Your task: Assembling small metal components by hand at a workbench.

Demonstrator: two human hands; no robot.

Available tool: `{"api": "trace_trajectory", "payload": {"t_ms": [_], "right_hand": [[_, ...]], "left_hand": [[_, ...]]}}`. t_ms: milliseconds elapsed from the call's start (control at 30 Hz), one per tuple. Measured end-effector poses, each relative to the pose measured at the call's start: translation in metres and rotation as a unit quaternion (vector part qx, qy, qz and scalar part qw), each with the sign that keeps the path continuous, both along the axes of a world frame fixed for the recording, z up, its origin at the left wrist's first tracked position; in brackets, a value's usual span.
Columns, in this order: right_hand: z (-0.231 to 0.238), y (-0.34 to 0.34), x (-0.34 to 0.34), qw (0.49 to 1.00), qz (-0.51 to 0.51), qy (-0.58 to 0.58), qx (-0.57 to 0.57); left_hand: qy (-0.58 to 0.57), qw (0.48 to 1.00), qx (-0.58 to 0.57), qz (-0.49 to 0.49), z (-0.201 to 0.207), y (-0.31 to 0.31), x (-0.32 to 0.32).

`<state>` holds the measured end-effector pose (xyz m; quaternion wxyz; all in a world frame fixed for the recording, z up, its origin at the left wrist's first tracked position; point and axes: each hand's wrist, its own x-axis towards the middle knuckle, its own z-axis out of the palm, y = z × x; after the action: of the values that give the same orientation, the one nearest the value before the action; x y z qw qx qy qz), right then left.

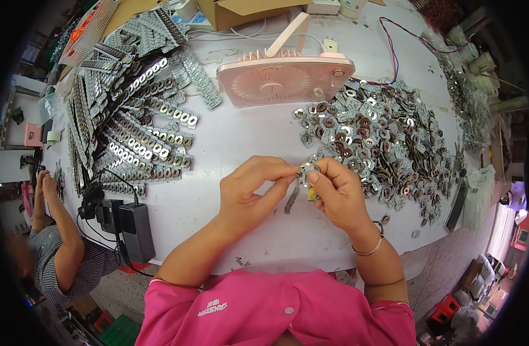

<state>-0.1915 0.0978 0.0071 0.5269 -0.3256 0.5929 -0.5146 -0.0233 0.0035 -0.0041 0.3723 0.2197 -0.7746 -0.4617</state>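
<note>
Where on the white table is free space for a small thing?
Bare white table: between metal strips and left hand, below pink fan; between dark box and left forearm. Crowded: strips at left, loose metal parts at right.

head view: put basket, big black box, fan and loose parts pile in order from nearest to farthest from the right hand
1. loose parts pile: just ahead, right of the right hand
2. fan: farther ahead, leftward
3. big black box: well left
4. basket: far left corner
</note>
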Motion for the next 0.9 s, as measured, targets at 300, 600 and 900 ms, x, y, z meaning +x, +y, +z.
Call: {"api": "trace_trajectory", "payload": {"t_ms": [300,600,900], "right_hand": [[0.005,0.000,0.004,0.996,-0.041,-0.069,0.046],[-0.005,-0.002,-0.017,0.974,-0.004,0.225,-0.033],[0.006,-0.002,-0.018,0.991,0.123,0.010,0.058]], "left_hand": [[0.014,1.000,-0.002,0.027,-0.002,0.004,-0.007],[0.014,0.931,0.364,-0.012,-0.004,0.000,-0.003],[0.027,0.895,0.424,-0.139,-0.009,-0.010,0.010]]}}
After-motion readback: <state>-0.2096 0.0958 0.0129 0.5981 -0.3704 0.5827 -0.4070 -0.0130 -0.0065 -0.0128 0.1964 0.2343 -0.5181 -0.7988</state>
